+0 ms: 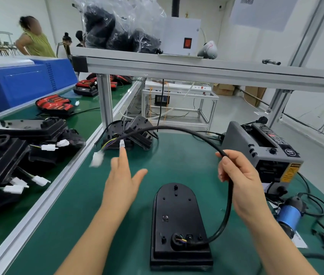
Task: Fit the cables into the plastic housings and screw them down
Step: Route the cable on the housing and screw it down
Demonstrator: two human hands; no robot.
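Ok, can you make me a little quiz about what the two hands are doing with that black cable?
1. True or false: the right hand grips the black cable.
2. Where does the cable go into the black housing?
A) at the end nearest the person
B) at the far rounded end
C) nowhere, it lies apart from the housing
3. Fill the gap: the left hand is ____, with its fingers stretched toward the white connectors.

Key: 1 true; 2 A; 3 open.
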